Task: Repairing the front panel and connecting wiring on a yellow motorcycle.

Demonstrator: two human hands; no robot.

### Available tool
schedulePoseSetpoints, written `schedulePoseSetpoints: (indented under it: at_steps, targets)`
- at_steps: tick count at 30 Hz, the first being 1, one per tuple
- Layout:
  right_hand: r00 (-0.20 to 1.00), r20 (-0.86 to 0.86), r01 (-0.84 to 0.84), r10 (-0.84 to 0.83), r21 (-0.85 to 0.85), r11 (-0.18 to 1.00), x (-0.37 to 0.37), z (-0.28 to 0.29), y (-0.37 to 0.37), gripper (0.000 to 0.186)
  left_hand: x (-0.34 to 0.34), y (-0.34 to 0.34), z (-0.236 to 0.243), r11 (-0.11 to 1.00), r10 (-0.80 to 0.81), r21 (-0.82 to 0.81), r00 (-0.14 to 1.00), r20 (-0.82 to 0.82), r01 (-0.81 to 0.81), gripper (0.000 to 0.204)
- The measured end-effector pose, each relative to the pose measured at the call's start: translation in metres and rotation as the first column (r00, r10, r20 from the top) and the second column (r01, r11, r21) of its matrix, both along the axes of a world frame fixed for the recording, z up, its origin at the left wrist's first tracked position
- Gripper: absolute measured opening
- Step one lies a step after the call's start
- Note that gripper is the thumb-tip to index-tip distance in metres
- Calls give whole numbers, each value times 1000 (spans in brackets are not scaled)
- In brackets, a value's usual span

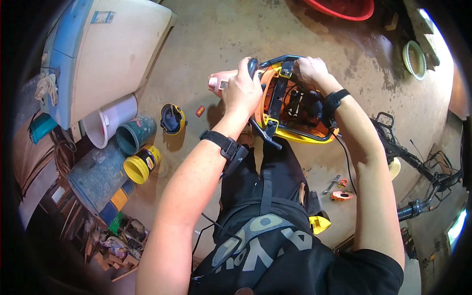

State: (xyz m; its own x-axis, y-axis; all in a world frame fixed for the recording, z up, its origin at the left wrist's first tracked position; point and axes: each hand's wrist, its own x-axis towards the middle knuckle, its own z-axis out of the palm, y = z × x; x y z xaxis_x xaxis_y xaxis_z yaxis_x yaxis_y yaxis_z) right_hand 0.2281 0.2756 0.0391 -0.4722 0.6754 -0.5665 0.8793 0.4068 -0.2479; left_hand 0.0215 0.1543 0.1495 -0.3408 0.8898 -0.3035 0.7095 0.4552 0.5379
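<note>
A yellow-and-orange machine housing [307, 134] with black tubular bars stands upright before me, its open side showing dark parts and wires. My left hand [242, 91] is closed round a black curved handle [252, 67] at the housing's left side. A pale piece with a white patch shows beside those fingers; I cannot make out what it is. My right hand [310, 68] is closed on the black tubular bar [281, 58] along the far edge, its fingertips partly hidden. Each wrist wears a black strap. The machine's lower end is above my dark trouser legs.
On the left floor stand a yellow-black cup-shaped thing [172, 119], a small red box [200, 110], a yellow bucket [136, 169] and a white bucket [105, 120]. Hand tools [337, 183] and an orange tool [341, 195] lie right. A red basin [344, 15] stands far off.
</note>
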Motion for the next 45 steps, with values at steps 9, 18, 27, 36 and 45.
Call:
schedulePoseSetpoints:
  at_steps: [9, 18, 27, 36, 45]
  targets:
    - [922, 51, -385, 383, 221, 896, -29, 8, 34, 20, 0, -1, -5, 999, -9, 34, 1000, -11, 10, 40]
    - [977, -91, -159, 192, 282, 946, -2, 4, 17, 28, -3, -1, -3, 1000, -2, 27, 1000, -6, 2, 38]
    - [328, -292, 829, -898, -367, 422, -70, -32, -125, 35, -1, 0, -2, 999, 7, 48, 1000, 13, -7, 37]
    - [94, -222, 578, -971, -782, 235, -61, -18, -124, 31, -5, 0, -3, 997, 1, 73, 1000, 15, -2, 36]
    - [948, -102, 311, -300, 123, 942, 15, -17, -51, 39, -4, 0, -4, 997, -2, 74, 1000, 17, 1, 35]
